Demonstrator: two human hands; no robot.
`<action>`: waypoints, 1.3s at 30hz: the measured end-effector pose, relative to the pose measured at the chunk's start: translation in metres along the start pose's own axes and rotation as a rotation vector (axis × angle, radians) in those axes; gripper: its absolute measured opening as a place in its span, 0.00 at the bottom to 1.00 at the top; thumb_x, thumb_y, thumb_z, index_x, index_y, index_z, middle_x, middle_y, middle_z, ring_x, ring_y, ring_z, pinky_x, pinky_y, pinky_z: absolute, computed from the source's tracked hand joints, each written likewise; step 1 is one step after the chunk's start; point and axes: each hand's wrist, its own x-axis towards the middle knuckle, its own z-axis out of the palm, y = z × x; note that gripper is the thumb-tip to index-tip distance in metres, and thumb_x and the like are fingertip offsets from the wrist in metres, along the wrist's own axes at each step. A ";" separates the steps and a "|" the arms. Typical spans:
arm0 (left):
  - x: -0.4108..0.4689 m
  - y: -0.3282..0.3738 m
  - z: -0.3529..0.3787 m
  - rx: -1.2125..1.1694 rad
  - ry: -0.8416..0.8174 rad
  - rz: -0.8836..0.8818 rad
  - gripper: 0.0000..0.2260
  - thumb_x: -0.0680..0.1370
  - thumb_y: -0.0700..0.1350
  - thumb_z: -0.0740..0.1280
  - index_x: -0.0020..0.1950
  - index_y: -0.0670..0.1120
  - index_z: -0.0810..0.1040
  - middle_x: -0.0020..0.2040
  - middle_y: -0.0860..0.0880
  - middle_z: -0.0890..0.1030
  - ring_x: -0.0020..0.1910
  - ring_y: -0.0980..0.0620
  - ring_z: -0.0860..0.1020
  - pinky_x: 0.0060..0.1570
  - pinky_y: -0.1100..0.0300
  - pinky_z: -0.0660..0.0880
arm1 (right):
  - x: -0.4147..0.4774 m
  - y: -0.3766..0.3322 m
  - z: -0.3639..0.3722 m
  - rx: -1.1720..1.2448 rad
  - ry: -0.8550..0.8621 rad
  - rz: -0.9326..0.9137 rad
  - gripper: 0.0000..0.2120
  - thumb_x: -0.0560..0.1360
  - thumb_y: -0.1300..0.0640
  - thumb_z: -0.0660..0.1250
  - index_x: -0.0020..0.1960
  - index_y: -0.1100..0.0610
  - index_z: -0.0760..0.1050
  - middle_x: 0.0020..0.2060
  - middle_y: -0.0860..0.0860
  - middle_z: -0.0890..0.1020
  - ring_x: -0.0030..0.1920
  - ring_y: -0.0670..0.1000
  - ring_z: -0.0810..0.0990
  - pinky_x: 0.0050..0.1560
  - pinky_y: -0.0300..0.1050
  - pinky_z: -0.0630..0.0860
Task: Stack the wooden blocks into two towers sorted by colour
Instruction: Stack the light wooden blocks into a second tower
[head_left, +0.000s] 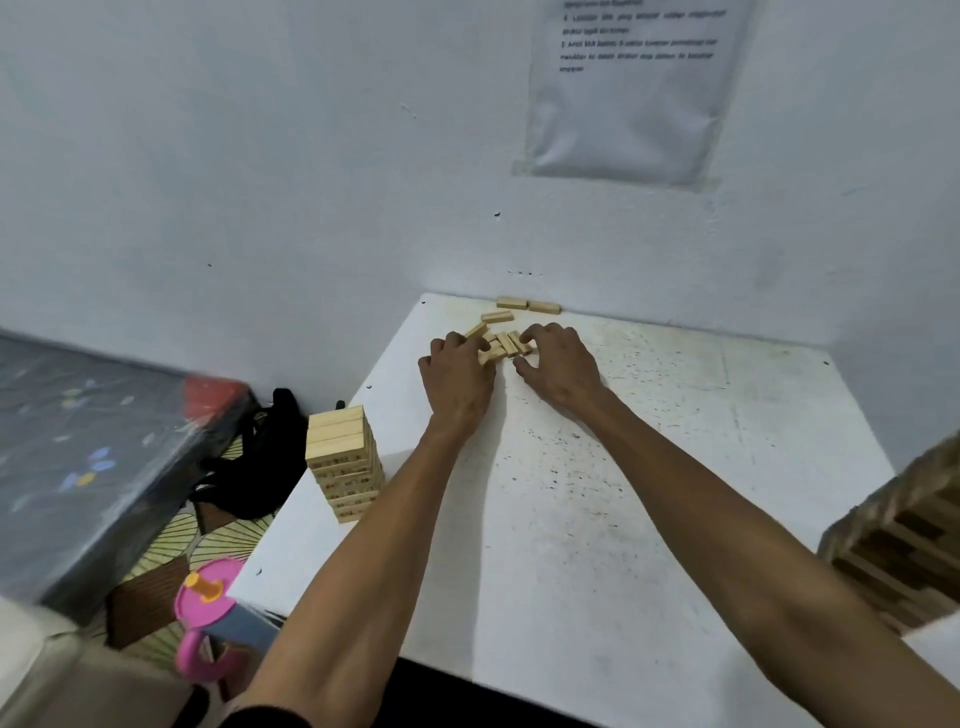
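The left forearm (374, 545) and right forearm (727, 499) are left uncovered. A black sleeve hem (267, 721) is seen at seven o'clock, on the left arm.

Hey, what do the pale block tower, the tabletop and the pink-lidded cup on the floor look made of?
Pale block tower: likely bare light wood, matte pale-tan faces with squared edges.
Tabletop: a white painted or laminated board, unclear which; smooth, dull, speckled with dark marks.
Pink-lidded cup: probably plastic, given its glossy, evenly coloured, moulded lid and handle.
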 end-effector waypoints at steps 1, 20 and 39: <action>0.001 -0.002 0.004 0.002 0.013 -0.007 0.12 0.82 0.50 0.67 0.65 0.55 0.81 0.57 0.49 0.81 0.60 0.44 0.74 0.55 0.51 0.65 | 0.004 0.002 0.004 0.000 0.005 0.003 0.19 0.80 0.46 0.67 0.68 0.54 0.75 0.62 0.55 0.79 0.63 0.58 0.73 0.54 0.54 0.75; -0.015 -0.020 0.019 -0.154 0.096 -0.089 0.08 0.78 0.49 0.66 0.49 0.52 0.85 0.46 0.51 0.84 0.52 0.47 0.77 0.52 0.51 0.67 | -0.002 0.012 0.016 0.150 0.079 0.052 0.12 0.75 0.54 0.71 0.57 0.56 0.80 0.52 0.55 0.80 0.56 0.56 0.75 0.51 0.51 0.75; -0.171 -0.021 -0.045 -0.355 -0.031 0.075 0.03 0.77 0.50 0.71 0.46 0.54 0.85 0.44 0.58 0.81 0.48 0.53 0.76 0.51 0.46 0.75 | -0.218 -0.013 -0.020 0.269 -0.052 -0.167 0.20 0.74 0.56 0.71 0.66 0.48 0.75 0.52 0.41 0.80 0.57 0.43 0.73 0.55 0.39 0.73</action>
